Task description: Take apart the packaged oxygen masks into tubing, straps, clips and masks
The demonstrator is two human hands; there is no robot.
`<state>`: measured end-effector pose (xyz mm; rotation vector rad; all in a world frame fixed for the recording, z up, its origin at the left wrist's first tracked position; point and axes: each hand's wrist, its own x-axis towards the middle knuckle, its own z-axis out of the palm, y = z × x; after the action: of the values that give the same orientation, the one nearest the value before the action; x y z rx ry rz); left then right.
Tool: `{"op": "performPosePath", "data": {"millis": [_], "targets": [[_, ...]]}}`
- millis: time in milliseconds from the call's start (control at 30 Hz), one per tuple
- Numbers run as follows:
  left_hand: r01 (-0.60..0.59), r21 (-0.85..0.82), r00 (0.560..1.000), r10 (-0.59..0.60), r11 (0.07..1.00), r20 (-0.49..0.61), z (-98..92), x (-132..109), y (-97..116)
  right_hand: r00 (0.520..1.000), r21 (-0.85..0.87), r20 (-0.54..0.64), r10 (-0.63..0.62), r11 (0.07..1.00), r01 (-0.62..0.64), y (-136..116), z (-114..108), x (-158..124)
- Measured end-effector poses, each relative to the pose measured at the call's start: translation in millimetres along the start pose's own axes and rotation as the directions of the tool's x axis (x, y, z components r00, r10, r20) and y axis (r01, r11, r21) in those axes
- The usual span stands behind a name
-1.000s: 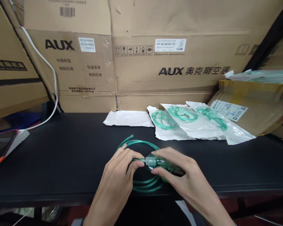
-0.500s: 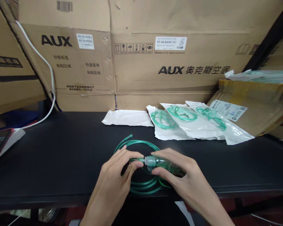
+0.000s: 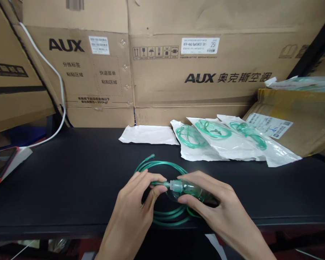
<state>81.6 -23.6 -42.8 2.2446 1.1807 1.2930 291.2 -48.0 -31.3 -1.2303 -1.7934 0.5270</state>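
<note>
Between thumb and fingers, my left hand point(image 3: 141, 198) pinches the end of green clear tubing point(image 3: 165, 218) beside a pale connector point(image 3: 176, 185). My right hand point(image 3: 213, 202) is wrapped round a transparent green oxygen mask point(image 3: 192, 189), part of which its fingers hide. The connector joins the tubing end to the mask side, and both hands hold it just above the black table. The rest of the tubing lies coiled under and behind my hands. Its loose end point(image 3: 150, 157) points up and away at the back of the coil.
Several white and clear packets with green tubing point(image 3: 191, 136) lie at the back right, with a plain white packet point(image 3: 148, 135) to their left. An open cardboard box point(image 3: 298, 122) stands at the right. A phone point(image 3: 1, 166) with a white cable point(image 3: 60, 104) sits at the far left.
The view has shifted slightly, so things appear a little further right. Both hands keep the same hold on the tubing and the mask.
</note>
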Motion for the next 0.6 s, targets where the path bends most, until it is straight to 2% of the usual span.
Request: {"op": "performPosePath", "data": {"millis": [600], "targets": [[-0.042, 0.025, 0.999, 0.042, 0.999, -0.023, -1.3, -4.1, 4.4, 0.999, 0.021, -0.005, -0.042, 0.999, 0.042, -1.7, 2.5, 0.5]]}}
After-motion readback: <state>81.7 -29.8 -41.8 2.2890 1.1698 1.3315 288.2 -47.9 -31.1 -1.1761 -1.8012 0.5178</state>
